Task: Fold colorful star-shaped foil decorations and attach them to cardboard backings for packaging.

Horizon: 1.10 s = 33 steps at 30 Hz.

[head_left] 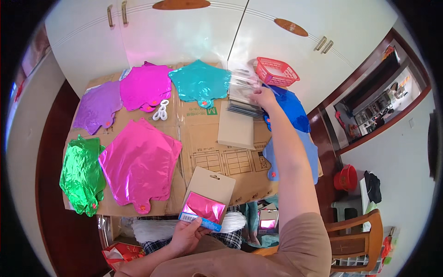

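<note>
A flattened cardboard sheet (207, 138) covers the work surface, and foil star balloons lie flat across it: a big pink balloon (138, 164) at about 8 o'clock, a green one (82, 175) at 9, purple (98, 106) and magenta (145, 85) at 10 to 11, teal (200, 83) at 12, and two blue ones (288, 108) at 2 to 3.

The step in hand looks like packing: the left hand (187, 235), at 6 o'clock, has its fingers closed around the lower edge of a backing card (207, 196) with a folded pink balloon on it. The right hand (263, 96), stretched out to 1 o'clock, pinches a clear bag (242, 85) off the bag stack (244, 108), beside a red basket (277, 71).

The next move likely calls for drawing one bag free without dragging its neighbours, then opening its mouth for the card.

Open room is the bare cardboard at centre; the near edge sits just beyond the card, and the blue balloons overhang the 3 o'clock edge.
</note>
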Each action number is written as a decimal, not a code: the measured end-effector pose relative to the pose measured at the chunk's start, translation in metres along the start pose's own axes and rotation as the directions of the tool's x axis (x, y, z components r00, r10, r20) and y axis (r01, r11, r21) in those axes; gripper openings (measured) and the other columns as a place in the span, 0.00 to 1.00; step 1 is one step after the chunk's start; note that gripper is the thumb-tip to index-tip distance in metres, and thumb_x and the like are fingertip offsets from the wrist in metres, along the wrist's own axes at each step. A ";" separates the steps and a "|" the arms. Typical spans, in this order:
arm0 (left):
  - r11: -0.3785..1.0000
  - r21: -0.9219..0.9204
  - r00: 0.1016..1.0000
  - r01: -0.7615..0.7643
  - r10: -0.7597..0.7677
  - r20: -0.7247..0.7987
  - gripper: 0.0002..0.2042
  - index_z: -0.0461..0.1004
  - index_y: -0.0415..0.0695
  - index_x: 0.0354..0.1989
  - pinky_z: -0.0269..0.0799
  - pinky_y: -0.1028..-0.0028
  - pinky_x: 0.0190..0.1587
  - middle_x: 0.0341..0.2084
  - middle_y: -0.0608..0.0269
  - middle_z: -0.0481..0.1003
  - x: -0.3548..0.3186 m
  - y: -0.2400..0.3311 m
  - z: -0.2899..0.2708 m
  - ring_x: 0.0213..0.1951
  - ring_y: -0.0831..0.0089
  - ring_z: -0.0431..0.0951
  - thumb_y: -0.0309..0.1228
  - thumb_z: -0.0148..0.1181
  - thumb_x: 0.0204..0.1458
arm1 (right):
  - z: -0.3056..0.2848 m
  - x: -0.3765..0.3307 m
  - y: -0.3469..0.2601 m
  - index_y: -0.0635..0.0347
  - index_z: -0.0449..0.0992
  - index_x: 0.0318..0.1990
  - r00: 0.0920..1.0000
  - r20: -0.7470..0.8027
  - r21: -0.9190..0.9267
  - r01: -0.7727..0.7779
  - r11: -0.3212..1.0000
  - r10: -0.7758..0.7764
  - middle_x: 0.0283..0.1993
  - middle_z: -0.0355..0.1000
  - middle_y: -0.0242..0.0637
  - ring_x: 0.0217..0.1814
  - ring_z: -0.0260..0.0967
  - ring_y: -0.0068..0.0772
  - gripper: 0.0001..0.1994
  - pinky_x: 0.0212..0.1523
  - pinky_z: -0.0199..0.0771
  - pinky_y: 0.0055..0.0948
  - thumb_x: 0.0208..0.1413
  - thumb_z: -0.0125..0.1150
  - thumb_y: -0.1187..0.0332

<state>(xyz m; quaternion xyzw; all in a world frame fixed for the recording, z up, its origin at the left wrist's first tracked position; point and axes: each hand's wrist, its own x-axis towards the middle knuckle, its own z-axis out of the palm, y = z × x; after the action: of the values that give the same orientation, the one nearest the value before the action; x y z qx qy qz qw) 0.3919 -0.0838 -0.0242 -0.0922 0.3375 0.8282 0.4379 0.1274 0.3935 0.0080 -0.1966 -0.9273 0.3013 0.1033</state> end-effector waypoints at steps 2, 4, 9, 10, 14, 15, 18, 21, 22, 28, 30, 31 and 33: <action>1.000 0.003 1.000 -0.006 0.006 0.009 0.10 0.68 0.44 0.49 0.72 0.61 0.51 0.44 0.61 0.75 0.000 0.000 -0.002 0.46 0.67 0.76 0.28 0.47 0.61 | 0.015 0.007 0.009 0.63 0.78 0.24 0.998 -0.063 0.085 -0.023 0.996 0.028 0.23 0.76 0.35 0.22 0.70 0.23 0.11 0.25 0.69 0.25 0.39 0.73 0.65; 1.000 -0.007 1.000 -0.021 0.021 0.003 0.09 0.69 0.44 0.49 0.72 0.60 0.51 0.44 0.60 0.75 -0.004 -0.002 -0.005 0.46 0.67 0.76 0.28 0.47 0.61 | 0.025 0.006 -0.008 0.63 0.78 0.23 0.998 -0.058 0.025 -0.038 0.999 0.039 0.23 0.76 0.36 0.22 0.70 0.23 0.10 0.25 0.69 0.25 0.39 0.72 0.66; 1.000 -0.012 1.000 0.003 -0.004 -0.001 0.09 0.69 0.44 0.48 0.72 0.60 0.52 0.43 0.60 0.75 -0.005 -0.002 -0.004 0.46 0.67 0.76 0.28 0.47 0.62 | 0.017 0.013 0.002 0.61 0.81 0.24 0.997 -0.077 -0.029 -0.032 0.999 0.030 0.25 0.77 0.37 0.25 0.72 0.23 0.07 0.28 0.71 0.27 0.39 0.71 0.67; 1.000 -0.004 1.000 0.007 -0.007 0.010 0.10 0.67 0.45 0.50 0.72 0.60 0.52 0.44 0.61 0.75 -0.005 -0.002 -0.005 0.46 0.67 0.76 0.28 0.48 0.61 | 0.012 0.015 0.000 0.61 0.81 0.24 0.998 -0.059 -0.081 0.000 0.997 -0.005 0.25 0.77 0.37 0.26 0.72 0.23 0.07 0.28 0.71 0.28 0.40 0.70 0.68; 1.000 0.013 0.999 0.011 -0.012 0.044 0.14 0.63 0.47 0.55 0.73 0.60 0.50 0.45 0.63 0.74 -0.004 0.000 -0.006 0.47 0.68 0.75 0.29 0.48 0.61 | -0.022 0.013 -0.019 0.62 0.81 0.26 0.966 0.152 -0.060 0.220 0.974 -0.209 0.25 0.76 0.41 0.28 0.74 0.31 0.07 0.31 0.72 0.30 0.40 0.64 0.68; 1.000 0.013 0.999 0.002 -0.003 0.047 0.14 0.63 0.47 0.55 0.73 0.60 0.50 0.45 0.63 0.74 -0.005 0.001 -0.005 0.47 0.68 0.75 0.29 0.48 0.61 | -0.027 0.008 -0.036 0.63 0.80 0.26 0.974 0.186 0.126 0.107 0.986 -0.129 0.25 0.76 0.40 0.28 0.74 0.29 0.07 0.30 0.72 0.29 0.41 0.64 0.68; 1.000 0.023 0.999 -0.002 0.001 0.037 0.14 0.63 0.47 0.55 0.74 0.58 0.50 0.46 0.62 0.73 -0.006 0.000 -0.005 0.47 0.67 0.75 0.28 0.47 0.61 | -0.048 -0.016 -0.070 0.62 0.78 0.22 0.965 0.260 0.282 -0.055 0.958 -0.021 0.22 0.72 0.33 0.24 0.68 0.25 0.07 0.25 0.64 0.25 0.44 0.62 0.68; 0.999 0.033 0.998 -0.016 0.014 0.055 0.14 0.63 0.47 0.55 0.73 0.58 0.50 0.47 0.61 0.72 -0.003 -0.005 -0.009 0.49 0.66 0.75 0.28 0.47 0.61 | -0.069 -0.037 -0.085 0.60 0.75 0.23 0.907 0.421 0.511 -0.254 0.821 0.018 0.22 0.70 0.30 0.22 0.64 0.24 0.06 0.24 0.61 0.23 0.47 0.60 0.68; 0.999 0.031 0.998 -0.018 0.016 0.063 0.14 0.63 0.47 0.55 0.73 0.58 0.50 0.48 0.61 0.72 -0.004 -0.007 -0.011 0.49 0.66 0.74 0.28 0.47 0.61 | -0.072 -0.049 -0.094 0.60 0.74 0.24 0.872 0.490 0.597 -0.341 0.726 0.007 0.22 0.69 0.30 0.22 0.63 0.23 0.06 0.25 0.61 0.23 0.48 0.59 0.69; 0.999 0.029 0.998 -0.029 0.027 0.064 0.14 0.63 0.47 0.55 0.72 0.59 0.51 0.49 0.60 0.72 -0.024 -0.010 -0.018 0.49 0.65 0.74 0.28 0.47 0.61 | -0.068 -0.157 -0.145 0.57 0.71 0.28 0.865 0.467 0.799 -0.322 0.508 -0.185 0.26 0.70 0.32 0.26 0.65 0.25 0.04 0.29 0.64 0.25 0.51 0.56 0.68; 0.998 0.040 0.998 -0.046 0.044 0.049 0.14 0.63 0.46 0.55 0.72 0.60 0.51 0.48 0.60 0.72 -0.033 -0.012 -0.025 0.49 0.64 0.74 0.28 0.47 0.61 | -0.062 -0.189 -0.147 0.58 0.70 0.28 0.815 0.480 0.840 -0.321 0.438 -0.324 0.26 0.70 0.34 0.26 0.66 0.25 0.05 0.28 0.66 0.24 0.51 0.55 0.68; 0.996 0.058 0.997 -0.066 0.063 0.041 0.13 0.65 0.45 0.53 0.73 0.60 0.50 0.47 0.60 0.73 -0.037 -0.012 -0.028 0.48 0.65 0.75 0.27 0.47 0.61 | -0.060 -0.203 -0.145 0.58 0.70 0.29 0.787 0.478 0.858 -0.324 0.400 -0.388 0.26 0.71 0.35 0.26 0.67 0.26 0.05 0.27 0.67 0.24 0.51 0.54 0.68; 0.990 0.098 0.995 -0.102 0.100 0.027 0.10 0.68 0.41 0.49 0.75 0.62 0.48 0.43 0.59 0.75 -0.046 -0.014 -0.035 0.46 0.67 0.77 0.26 0.46 0.61 | -0.057 -0.218 -0.142 0.60 0.70 0.29 0.823 0.514 0.789 -0.345 0.508 -0.240 0.26 0.71 0.35 0.26 0.69 0.26 0.06 0.27 0.70 0.23 0.53 0.53 0.67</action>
<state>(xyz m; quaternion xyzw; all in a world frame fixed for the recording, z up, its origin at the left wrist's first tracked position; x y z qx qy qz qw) 0.4256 -0.1312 -0.0364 -0.0440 0.3778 0.8323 0.4032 0.2985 0.2253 0.1227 -0.0500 -0.6324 0.7663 -0.1021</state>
